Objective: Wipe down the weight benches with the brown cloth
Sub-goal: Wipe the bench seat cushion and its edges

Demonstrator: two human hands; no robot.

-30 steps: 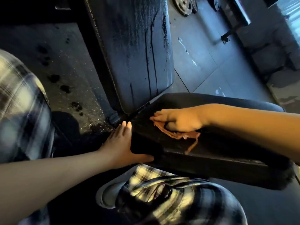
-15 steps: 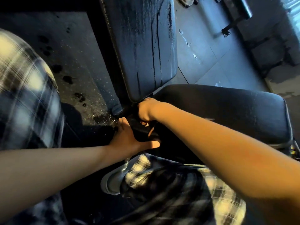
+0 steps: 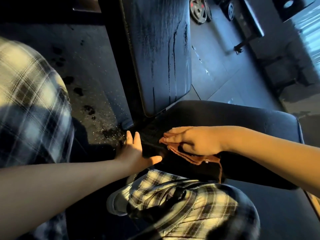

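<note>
GYM FLOOR – A person's right hand [image 3: 194,141] lies flat, fingers straight and together, pressing a thin rust-brown cloth [image 3: 195,157] onto the near-left corner of a black padded weight-bench seat [image 3: 242,116]. The cloth spreads out from beneath the palm, and one edge droops over the seat's front side. The left hand [image 3: 133,151] braces the seat's left end, fingers extended along its side and thumb stretched under the front corner; it grasps nothing. Just beyond the seat rises the bench's dark vinyl backrest [image 3: 159,58], tilted upward and streaked with runs of liquid. Dark wet spots and fine droplets mark the grey speckled rubber floor [image 3: 90,66] left of the bench. A knee in black-and-cream plaid trousers [image 3: 181,201] sits below the seat's front edge, with more plaid fabric at far left. Round metal weight plates [image 3: 199,11] stand on the floor in the distance – near a second dark bench [image 3: 251,18], only partly in view
</note>
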